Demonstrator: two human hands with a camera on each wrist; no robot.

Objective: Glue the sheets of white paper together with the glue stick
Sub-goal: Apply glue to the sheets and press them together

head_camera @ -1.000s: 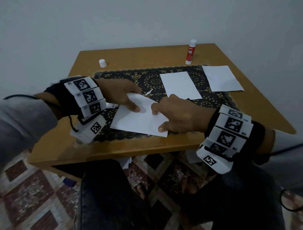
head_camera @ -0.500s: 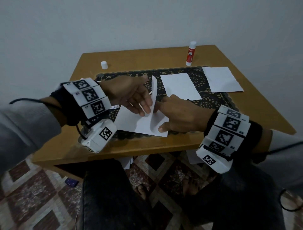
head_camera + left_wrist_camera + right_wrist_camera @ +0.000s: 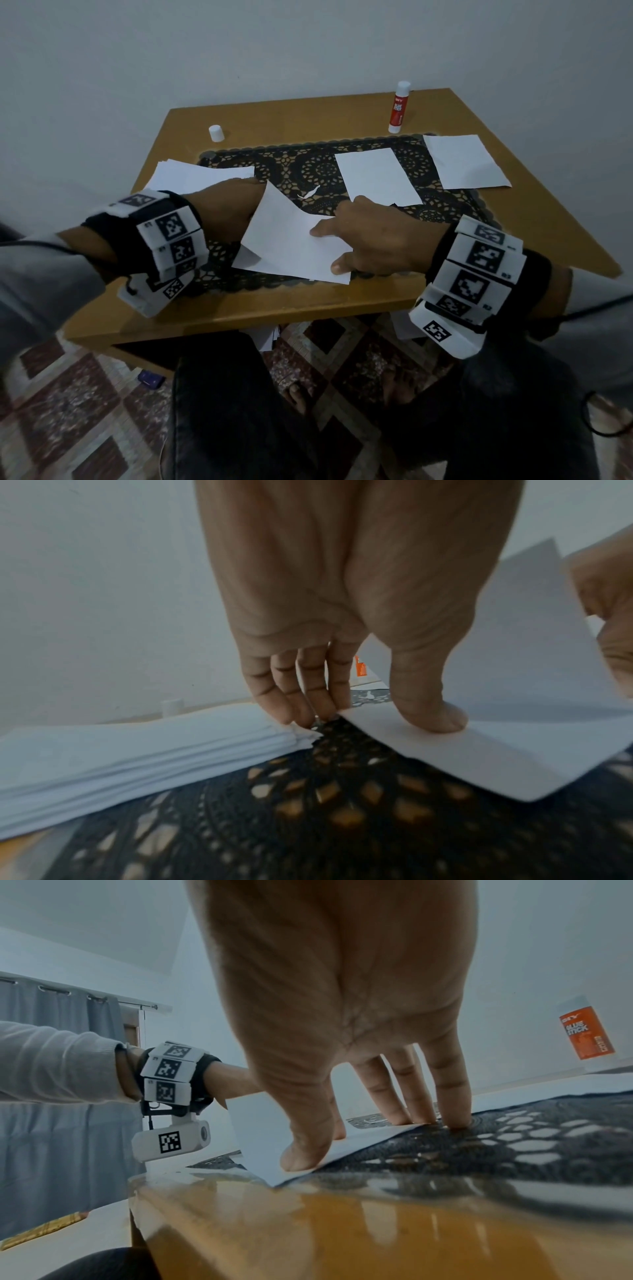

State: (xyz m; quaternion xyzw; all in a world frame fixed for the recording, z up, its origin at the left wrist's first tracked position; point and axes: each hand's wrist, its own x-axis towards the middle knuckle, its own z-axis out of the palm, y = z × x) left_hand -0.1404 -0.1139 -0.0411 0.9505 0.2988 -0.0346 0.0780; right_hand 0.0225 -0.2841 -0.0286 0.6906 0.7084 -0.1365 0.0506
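Note:
Two white sheets lie stacked on the black lace mat (image 3: 308,164) near the table's front edge. The top sheet (image 3: 291,240) is tipped up along its left side and hides my left hand's (image 3: 229,212) fingers. In the left wrist view the thumb (image 3: 428,712) presses the lower sheet (image 3: 462,756) flat, and the straight fingers (image 3: 308,696) touch down beside its edge. My right hand (image 3: 370,240) holds the sheets' right side down with straight fingers (image 3: 445,1096) and thumb (image 3: 301,1150). The red glue stick (image 3: 398,108) stands upright and uncapped at the back right, away from both hands.
The white cap (image 3: 216,133) stands at the back left of the wooden table (image 3: 308,308). A pile of white paper (image 3: 191,174) lies left of the mat. Two single sheets lie at the mat's middle (image 3: 376,178) and far right (image 3: 466,161). The wall is close behind.
My left hand peeled the top sheet's left edge up from flat; the sheet now stands tilted over that hand, whose thumb is on the lower sheet. My right hand stayed pressing.

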